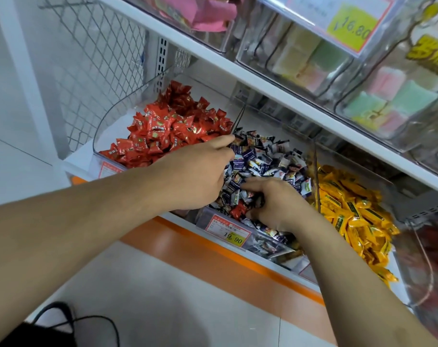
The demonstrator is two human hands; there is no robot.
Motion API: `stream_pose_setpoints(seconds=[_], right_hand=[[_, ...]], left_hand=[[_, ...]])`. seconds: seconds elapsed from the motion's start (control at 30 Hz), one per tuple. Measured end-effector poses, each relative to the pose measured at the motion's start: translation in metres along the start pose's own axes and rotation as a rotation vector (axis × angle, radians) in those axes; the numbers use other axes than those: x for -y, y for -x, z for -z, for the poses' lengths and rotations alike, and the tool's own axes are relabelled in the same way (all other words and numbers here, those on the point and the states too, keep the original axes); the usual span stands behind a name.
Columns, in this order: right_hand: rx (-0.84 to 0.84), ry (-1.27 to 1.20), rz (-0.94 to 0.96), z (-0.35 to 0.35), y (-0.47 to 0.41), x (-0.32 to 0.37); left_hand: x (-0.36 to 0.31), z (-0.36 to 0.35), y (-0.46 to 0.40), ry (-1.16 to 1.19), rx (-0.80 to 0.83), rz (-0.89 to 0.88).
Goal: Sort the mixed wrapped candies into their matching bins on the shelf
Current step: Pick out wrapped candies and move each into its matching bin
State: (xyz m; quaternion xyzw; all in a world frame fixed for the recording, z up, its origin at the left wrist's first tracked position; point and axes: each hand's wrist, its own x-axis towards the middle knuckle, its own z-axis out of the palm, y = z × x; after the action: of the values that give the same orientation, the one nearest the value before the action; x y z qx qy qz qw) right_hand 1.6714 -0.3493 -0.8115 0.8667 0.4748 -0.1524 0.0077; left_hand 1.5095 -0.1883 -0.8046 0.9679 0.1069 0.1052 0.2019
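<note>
Three clear bins sit side by side on the lower shelf. The left bin (105, 126) holds red wrapped candies (172, 126). The middle bin (263, 242) holds purple-and-white candies (265, 159), and a stray red candy (238, 210) lies near its front. The right bin (315, 156) holds yellow candies (350, 211). My left hand (197, 171) reaches into the middle bin with its forefinger stretched out over the pile and its other fingers dipped among the wrappers. My right hand (275, 201) digs into the same pile, fingers curled among the candies right beside the red one.
A price tag reading 19.90 (229, 232) hangs on the middle bin's front. Above, a white shelf board (238, 71) carries clear bins of pastel sweets (378, 96). A wire mesh panel (87, 58) closes the left side. An orange strip (213, 249) edges the shelf base.
</note>
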Motion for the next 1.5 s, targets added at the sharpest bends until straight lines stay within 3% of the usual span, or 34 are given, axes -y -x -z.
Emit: stream_pose_setpoints(seconds=[0.23, 0.37, 0.47, 0.53, 0.63, 0.9, 1.2, 1.5], right_hand=[[-0.034, -0.160, -0.012, 0.008, 0.006, 0.001], [-0.162, -0.277, 0.014, 0.012, 0.013, 0.008], [-0.040, -0.539, 0.103, 0.008, 0.016, 0.019], [0.048, -0.429, 0.113, -0.003, 0.011, 0.021], [0.038, -0.217, 0.046, -0.010, 0.005, 0.014], [0.018, -0.094, -0.034, -0.008, -0.002, 0.005], [-0.044, 0.165, 0.084, -0.017, -0.002, 0.010], [-0.115, -0.214, -0.023, -0.013, 0.003, 0.004]], left_hand=[[-0.002, 0.000, -0.001, 0.000, 0.032, 0.031], [-0.003, -0.001, -0.002, 0.006, 0.026, 0.042], [-0.003, -0.002, -0.002, -0.017, 0.017, 0.035], [-0.003, -0.003, -0.003, -0.033, 0.015, 0.030], [-0.003, -0.004, -0.003, -0.037, 0.018, 0.029], [-0.001, -0.003, -0.002, -0.042, 0.024, 0.019], [-0.002, -0.001, -0.002, -0.029, 0.036, 0.031], [-0.006, 0.003, 0.000, -0.009, 0.042, 0.050]])
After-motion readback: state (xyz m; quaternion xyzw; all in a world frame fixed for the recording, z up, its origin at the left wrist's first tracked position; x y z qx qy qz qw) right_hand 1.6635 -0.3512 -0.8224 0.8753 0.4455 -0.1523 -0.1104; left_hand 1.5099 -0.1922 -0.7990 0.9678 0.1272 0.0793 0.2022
